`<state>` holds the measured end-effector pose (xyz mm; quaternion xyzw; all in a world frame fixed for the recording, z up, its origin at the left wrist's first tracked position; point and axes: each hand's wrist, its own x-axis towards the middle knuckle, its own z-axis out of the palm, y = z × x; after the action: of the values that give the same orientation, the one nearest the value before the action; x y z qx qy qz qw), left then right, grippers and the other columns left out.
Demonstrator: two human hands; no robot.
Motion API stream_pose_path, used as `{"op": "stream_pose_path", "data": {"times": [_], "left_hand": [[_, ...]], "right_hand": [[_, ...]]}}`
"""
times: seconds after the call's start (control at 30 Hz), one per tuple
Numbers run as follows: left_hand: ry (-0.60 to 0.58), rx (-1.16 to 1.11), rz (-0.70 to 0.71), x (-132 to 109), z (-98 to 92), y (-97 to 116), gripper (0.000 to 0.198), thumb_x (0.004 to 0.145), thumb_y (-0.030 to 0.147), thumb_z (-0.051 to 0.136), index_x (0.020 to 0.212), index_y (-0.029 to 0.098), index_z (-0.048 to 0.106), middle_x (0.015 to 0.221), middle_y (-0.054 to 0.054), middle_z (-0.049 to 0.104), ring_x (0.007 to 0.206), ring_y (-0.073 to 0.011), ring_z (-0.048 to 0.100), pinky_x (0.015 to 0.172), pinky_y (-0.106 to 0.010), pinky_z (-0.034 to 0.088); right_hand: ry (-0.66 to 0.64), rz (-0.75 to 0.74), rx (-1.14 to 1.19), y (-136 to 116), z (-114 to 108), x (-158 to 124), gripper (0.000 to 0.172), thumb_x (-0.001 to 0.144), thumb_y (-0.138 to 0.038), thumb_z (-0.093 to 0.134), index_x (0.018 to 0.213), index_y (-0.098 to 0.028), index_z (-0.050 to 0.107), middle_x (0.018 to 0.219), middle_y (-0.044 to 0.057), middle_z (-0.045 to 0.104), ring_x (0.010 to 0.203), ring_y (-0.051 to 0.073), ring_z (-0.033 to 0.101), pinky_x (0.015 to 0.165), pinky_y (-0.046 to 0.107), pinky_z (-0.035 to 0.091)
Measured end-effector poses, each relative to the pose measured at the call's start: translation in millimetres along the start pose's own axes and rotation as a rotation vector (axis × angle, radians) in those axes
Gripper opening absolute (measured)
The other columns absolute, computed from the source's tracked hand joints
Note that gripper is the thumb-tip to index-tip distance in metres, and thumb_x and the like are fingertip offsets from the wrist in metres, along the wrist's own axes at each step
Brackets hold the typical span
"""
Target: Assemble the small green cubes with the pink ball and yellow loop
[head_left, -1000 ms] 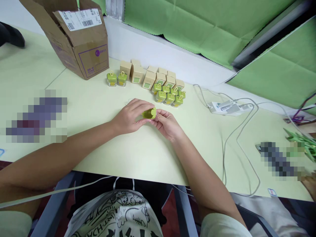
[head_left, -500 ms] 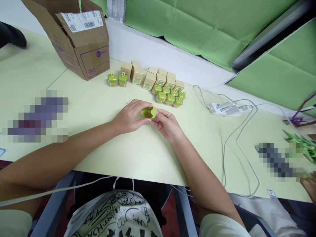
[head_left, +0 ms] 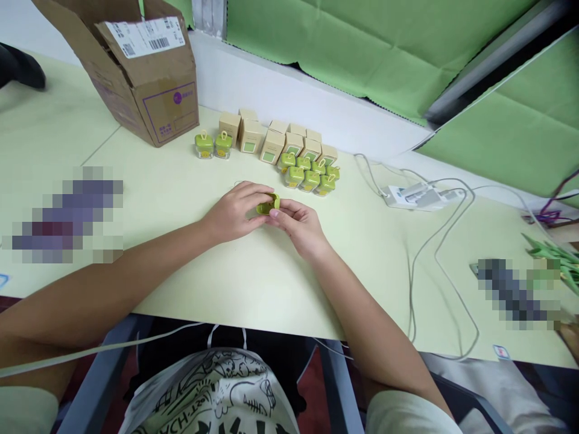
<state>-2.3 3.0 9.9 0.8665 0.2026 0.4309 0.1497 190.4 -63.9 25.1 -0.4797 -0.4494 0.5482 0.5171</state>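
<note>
Between my two hands is a small green hollow lid [head_left: 268, 205], its open inside facing up toward me. My left hand [head_left: 235, 212] wraps its left side with curled fingers. From the right, my right hand [head_left: 302, 226] pinches the lid, its thumb pressed on the near rim. The fingers partly cover the lid. Beyond the hands stands a cluster of small clear jars [head_left: 311, 179] with similar green lids and loops. Two more green-lidded jars [head_left: 223, 145] are to the left of that cluster.
Several small tan cartons [head_left: 273, 146] line the back near the wall. An open cardboard box [head_left: 168, 111] stands at the back left. On the right lie a white power strip [head_left: 418, 197] and loose cables [head_left: 411, 289]. Blurred-out items lie at both sides.
My right thumb has moved onto the near rim of the lid, and the lid has turned in my fingers. Both hands have shifted slightly left. The camera view has moved a little.
</note>
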Motion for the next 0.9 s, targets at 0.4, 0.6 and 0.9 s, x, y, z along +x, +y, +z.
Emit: {"op": "stream_pose_path", "data": {"times": [0.4,0.6,0.9], "left_hand": [[0.020,-0.036,-0.043,-3,2.6,-3,0.018,0.098,0.023,0.062,0.105,0.019,0.078,0.126,-0.009,0.079,0.113,-0.0220,0.076,0.103,-0.039,0.062],[-0.005,-0.030,-0.037,-4,1.7,-3,0.017,0.100,0.020,0.059,0.101,0.018,0.075,0.127,-0.009,0.079,0.119,-0.0218,0.075,0.107,-0.038,0.061],[-0.087,-0.048,-0.065,-3,-0.5,5,0.017,0.107,0.025,0.046,0.106,0.018,0.061,0.132,-0.014,0.075,0.117,-0.0224,0.076,0.098,-0.037,0.060]], "right_hand": [[-0.065,-0.050,-0.013,1,0,0,0.043,0.070,-0.046,0.097,0.104,-0.025,0.083,0.102,0.002,0.083,0.096,0.019,0.076,0.103,0.041,0.062],[-0.077,-0.106,-0.073,4,-1,1,0.044,0.075,-0.048,0.093,0.111,-0.024,0.081,0.106,0.003,0.083,0.098,0.021,0.076,0.100,0.042,0.064],[-0.057,-0.254,-0.345,15,1,-5,0.041,0.098,-0.053,0.067,0.127,-0.024,0.067,0.102,0.005,0.079,0.084,0.020,0.077,0.087,0.039,0.066]]}}
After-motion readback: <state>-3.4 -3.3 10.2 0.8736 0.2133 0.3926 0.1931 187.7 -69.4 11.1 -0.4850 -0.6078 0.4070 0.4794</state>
